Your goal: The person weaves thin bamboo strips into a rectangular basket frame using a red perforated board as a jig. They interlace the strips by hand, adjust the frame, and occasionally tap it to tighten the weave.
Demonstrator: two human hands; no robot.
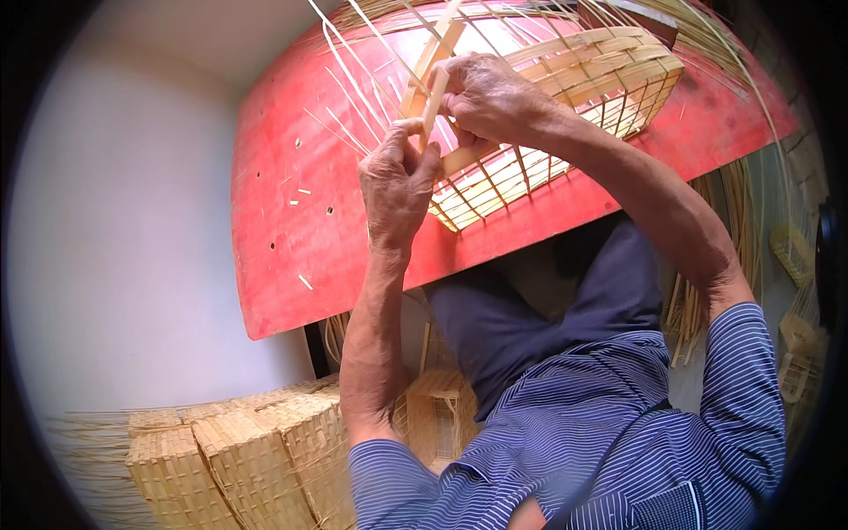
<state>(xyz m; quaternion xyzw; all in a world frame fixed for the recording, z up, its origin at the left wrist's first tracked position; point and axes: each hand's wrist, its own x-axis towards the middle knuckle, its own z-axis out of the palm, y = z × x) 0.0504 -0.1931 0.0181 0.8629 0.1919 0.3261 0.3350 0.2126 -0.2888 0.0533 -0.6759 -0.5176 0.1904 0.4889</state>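
Note:
A partly woven bamboo basket (609,66) lies on the red table, its open lattice side toward me. Wide flat strips form a band along its upper part, and loose thin strips stick out at its left end. At that left corner my left hand (399,177) pinches a flat bamboo strip (433,104) between thumb and fingers. Just above and to the right, my right hand (490,97) is closed on the same strip near its upper end. Some of the right fingers are hidden behind the hand and the weave.
The red tabletop (291,238) has small holes and scattered bamboo scraps. Bundles of thin strips (707,35) lie along its far edge. Finished-looking woven baskets (256,442) stand at lower left, beside a pale wall (132,221). More long strips (746,212) hang at the right.

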